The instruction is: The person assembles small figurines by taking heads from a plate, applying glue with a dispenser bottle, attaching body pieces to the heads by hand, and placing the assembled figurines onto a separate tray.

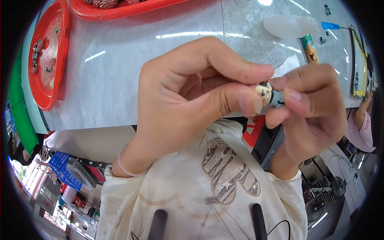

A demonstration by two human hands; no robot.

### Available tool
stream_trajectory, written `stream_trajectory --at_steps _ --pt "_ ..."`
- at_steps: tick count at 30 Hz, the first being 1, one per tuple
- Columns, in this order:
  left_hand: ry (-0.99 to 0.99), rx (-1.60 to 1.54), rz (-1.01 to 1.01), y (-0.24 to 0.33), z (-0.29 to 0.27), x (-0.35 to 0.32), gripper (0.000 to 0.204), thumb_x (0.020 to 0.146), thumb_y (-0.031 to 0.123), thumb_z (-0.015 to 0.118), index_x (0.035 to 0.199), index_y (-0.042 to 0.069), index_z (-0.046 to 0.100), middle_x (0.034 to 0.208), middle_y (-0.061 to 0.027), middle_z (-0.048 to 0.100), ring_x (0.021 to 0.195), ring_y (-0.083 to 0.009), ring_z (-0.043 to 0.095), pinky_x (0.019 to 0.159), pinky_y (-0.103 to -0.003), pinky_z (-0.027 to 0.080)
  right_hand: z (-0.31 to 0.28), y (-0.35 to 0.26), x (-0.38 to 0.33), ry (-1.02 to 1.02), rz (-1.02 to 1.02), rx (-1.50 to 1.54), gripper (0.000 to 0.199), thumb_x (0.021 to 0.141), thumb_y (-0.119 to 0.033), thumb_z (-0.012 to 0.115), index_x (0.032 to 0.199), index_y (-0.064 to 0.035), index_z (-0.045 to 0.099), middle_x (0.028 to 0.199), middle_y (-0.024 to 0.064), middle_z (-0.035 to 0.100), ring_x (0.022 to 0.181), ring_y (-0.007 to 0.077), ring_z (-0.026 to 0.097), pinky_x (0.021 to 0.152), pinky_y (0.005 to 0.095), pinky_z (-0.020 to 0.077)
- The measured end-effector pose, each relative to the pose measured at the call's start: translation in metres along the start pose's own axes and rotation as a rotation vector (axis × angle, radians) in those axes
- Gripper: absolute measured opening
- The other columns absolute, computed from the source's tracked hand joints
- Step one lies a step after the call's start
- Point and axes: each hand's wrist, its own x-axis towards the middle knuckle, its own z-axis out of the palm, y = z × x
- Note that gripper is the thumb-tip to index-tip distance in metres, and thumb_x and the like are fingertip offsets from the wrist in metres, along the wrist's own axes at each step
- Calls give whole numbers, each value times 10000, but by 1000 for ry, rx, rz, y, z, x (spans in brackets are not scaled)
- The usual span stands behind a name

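Between my two hands, above the near edge of the grey table, is a small figurine with a cream-coloured head and a grey-blue body. The thumb and forefinger of my left hand are closed around its head. From the other side, the fingertips of my right hand pinch its body. My fingers cover part of the figurine, so its far side and lower end are hidden.
A red tray at left carries several small figure parts; another red tray at the far edge holds pinkish textured pieces. Beyond my right hand lie a translucent bottle, a blue-hubbed needle tip and a green-and-orange tube. Another person's arm shows at right.
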Motion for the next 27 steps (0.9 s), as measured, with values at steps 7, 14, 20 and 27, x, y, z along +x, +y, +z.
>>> stream_trajectory --at_steps 7,14,20,27 --pt "48 -40 -81 -1 10 1 548 654 335 637 977 -54 426 787 -124 546 629 -135 559 515 -198 462 -3 9 8 -172 24 -20 465 624 -425 607 782 9 556 746 98 462 692 162 423 596 224 317" --pt "18 1 -53 -1 9 0 627 677 370 615 1049 -74 375 806 -113 537 677 -139 556 561 -200 450 -2 15 3 -131 -102 -23 475 656 -384 586 847 49 548 771 134 492 724 186 448 621 262 350" --pt "-15 103 49 -3 6 1 349 788 200 511 986 -70 412 810 -126 532 657 -130 536 579 -210 445 -7 19 -2 -54 -302 -132 598 626 -384 625 930 106 467 860 229 514 720 238 527 585 265 436" --pt "-40 137 61 -4 6 -1 249 789 143 494 919 -63 446 792 -130 535 664 -134 533 580 -216 440 -7 18 -1 -4 -381 -258 618 614 -394 622 924 117 462 842 225 513 721 259 537 584 273 450"
